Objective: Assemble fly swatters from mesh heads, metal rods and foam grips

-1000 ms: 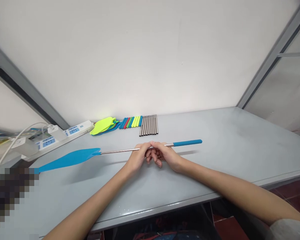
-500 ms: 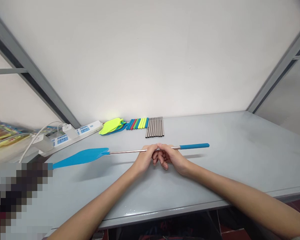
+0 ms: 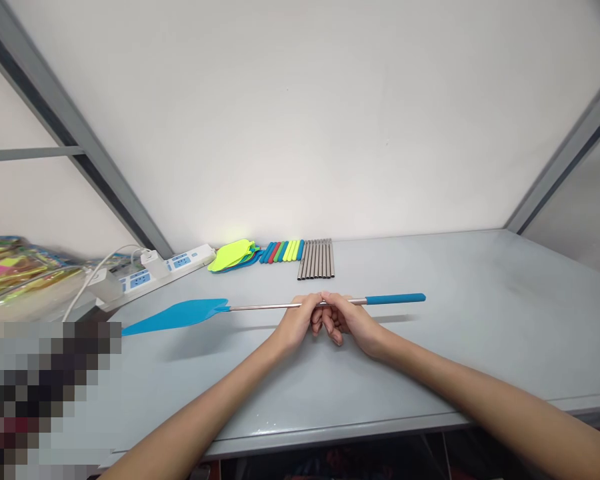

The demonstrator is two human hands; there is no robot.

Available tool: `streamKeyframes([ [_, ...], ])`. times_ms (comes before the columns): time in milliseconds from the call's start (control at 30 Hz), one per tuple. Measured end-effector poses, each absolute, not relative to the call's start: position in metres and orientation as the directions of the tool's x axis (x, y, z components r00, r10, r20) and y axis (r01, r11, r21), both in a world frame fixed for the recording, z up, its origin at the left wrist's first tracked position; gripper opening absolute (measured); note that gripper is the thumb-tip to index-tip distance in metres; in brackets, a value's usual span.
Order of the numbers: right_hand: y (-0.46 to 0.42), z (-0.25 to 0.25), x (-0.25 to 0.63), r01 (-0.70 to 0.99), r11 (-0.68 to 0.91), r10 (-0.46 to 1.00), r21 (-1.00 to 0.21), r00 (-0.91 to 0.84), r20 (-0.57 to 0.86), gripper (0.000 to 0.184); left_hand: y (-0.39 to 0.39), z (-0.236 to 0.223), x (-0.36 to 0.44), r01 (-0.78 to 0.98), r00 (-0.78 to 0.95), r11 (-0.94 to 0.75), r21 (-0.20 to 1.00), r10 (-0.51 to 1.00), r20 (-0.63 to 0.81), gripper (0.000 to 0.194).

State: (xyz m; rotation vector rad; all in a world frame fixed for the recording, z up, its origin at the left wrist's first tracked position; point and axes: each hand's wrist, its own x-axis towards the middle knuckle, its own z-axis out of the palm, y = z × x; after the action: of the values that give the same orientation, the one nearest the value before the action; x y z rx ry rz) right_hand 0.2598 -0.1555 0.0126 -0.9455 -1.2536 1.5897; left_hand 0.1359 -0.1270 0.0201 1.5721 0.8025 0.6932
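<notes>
A fly swatter [image 3: 183, 313] with a blue paddle, a thin metal rod and a blue handle [image 3: 395, 299] is held level above the table. The paddle points left and the handle right. My left hand [image 3: 300, 321] is closed around the middle of the rod. Right beside it, my right hand [image 3: 353, 319] grips the thicker part of the rod near the handle, and the two hands touch at the thumbs. Some fingertips hang below the rod.
Along the wall lie yellow and blue swatter paddles [image 3: 233, 255], a row of coloured handles [image 3: 283, 251] and several metal rods [image 3: 316, 260]. A power strip [image 3: 195, 256] with plugged-in chargers stands at the left. Plastic-wrapped goods [image 3: 27, 277] sit beyond it.
The view has shifted, so everything appears slightly farther right. Both hands keep the same hold on the fly swatter, with no clear movement along the rod.
</notes>
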Motion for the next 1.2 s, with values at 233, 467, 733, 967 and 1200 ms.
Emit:
streamKeyframes([
  [233,-0.1555,0.0119,0.2600,-0.175,-0.108,0.947,-0.979,-0.319,-0.048,0.052,-0.1258,0.0184,0.1367,0.145,0.583,-0.103,0.984,0.812,-0.001,0.044],
  [467,-0.1549,0.0096,0.2604,-0.153,-0.099,0.948,-0.983,-0.316,-0.046,0.052,-0.1255,0.0183,0.1370,0.167,0.592,-0.103,0.981,0.806,-0.017,0.046],
  [733,-0.1549,0.0105,0.2614,-0.145,-0.106,0.949,-0.984,-0.311,-0.056,0.050,-0.1228,0.0137,0.1387,0.184,0.565,-0.110,0.977,0.825,-0.013,0.044],
  [967,-0.1546,0.0085,0.2624,-0.137,-0.122,0.947,-0.983,-0.314,-0.073,0.050,-0.1226,0.0106,0.1367,0.161,0.579,-0.146,0.976,0.815,0.026,0.043],
  [1200,-0.1552,0.0089,0.2625,-0.149,-0.120,0.945,-0.981,-0.321,-0.066,0.050,-0.1221,0.0102,0.1369,0.162,0.581,-0.156,0.974,0.813,0.033,0.044],
])
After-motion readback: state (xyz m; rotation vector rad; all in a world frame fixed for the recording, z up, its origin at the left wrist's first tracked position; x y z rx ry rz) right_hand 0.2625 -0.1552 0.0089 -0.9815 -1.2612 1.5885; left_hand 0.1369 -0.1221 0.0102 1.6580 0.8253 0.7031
